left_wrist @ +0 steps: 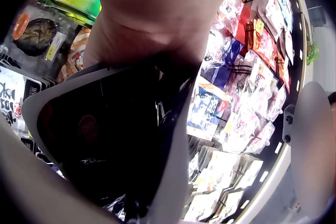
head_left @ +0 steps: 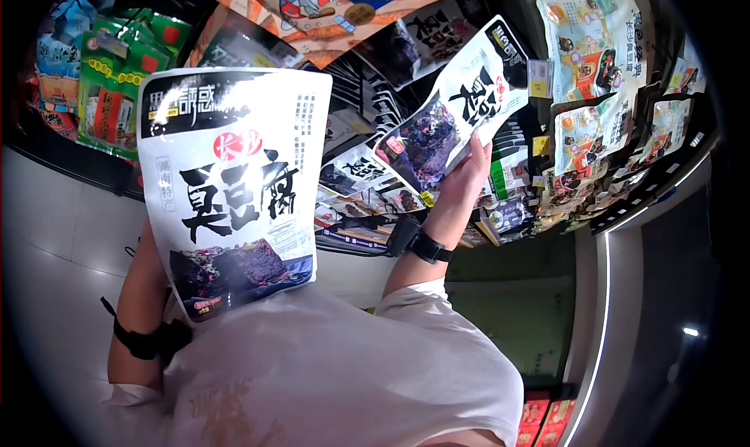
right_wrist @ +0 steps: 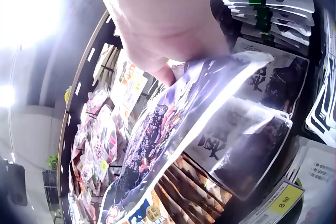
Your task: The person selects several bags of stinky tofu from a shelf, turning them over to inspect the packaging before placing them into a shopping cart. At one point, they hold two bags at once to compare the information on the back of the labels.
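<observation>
A large white-and-black pouch of stinky tofu [head_left: 258,142] faces the head view upright, its printed front showing. My left hand [left_wrist: 152,29] grips its edge from behind; in the head view the pouch hides that hand. The pouch's back [left_wrist: 89,150] looks dark in the left wrist view. My right hand [head_left: 469,169] pinches the lower edge of a second stinky tofu pouch [head_left: 422,138], which tilts in front of the rack. In the right wrist view, this pouch [right_wrist: 173,113] is seen nearly edge-on below the right hand [right_wrist: 168,29], with a fingertip bent against it.
Similar pouches [right_wrist: 252,155] hang behind the right hand's pouch. An orange bag [head_left: 328,17] juts in at the top. Green packets [head_left: 109,87] hang at the left, and white pouches [head_left: 598,48] at the right. A price tag [right_wrist: 281,200] sits below the rack.
</observation>
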The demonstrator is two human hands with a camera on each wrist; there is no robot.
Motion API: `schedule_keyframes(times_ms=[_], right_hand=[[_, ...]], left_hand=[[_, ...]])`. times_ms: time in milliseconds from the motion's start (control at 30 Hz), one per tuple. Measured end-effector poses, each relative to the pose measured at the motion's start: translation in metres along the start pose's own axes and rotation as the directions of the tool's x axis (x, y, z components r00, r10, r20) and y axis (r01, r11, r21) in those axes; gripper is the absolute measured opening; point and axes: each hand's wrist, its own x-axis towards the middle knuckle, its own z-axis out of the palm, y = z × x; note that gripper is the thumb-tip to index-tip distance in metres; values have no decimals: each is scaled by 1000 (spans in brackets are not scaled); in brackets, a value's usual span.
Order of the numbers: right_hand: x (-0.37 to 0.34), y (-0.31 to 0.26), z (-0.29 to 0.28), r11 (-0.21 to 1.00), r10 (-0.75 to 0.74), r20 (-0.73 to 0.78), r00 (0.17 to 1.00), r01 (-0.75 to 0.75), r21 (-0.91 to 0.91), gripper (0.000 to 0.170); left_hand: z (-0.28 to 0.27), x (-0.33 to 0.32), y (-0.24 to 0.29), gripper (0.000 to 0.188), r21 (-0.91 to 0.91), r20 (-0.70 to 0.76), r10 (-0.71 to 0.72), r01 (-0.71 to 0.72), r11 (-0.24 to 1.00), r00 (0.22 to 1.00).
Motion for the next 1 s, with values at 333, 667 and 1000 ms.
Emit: schedule_keyframes(times_ms=[333,667,1000], right_hand=[[12,14,3,969,-179,-39,983,169,-180,32],[36,28,2,1000,5,-46,999,-4,19,30],[-141,8,56,931,366,461,808,-312,-191,26]], left_hand=[[-22,-17,-12,36,-62,-34,-23,21,998,999],[-42,-37,-20,36,98,-41,26,-22,995,999],[18,-46,9,34,152,-26,-15,18,988,1000]])
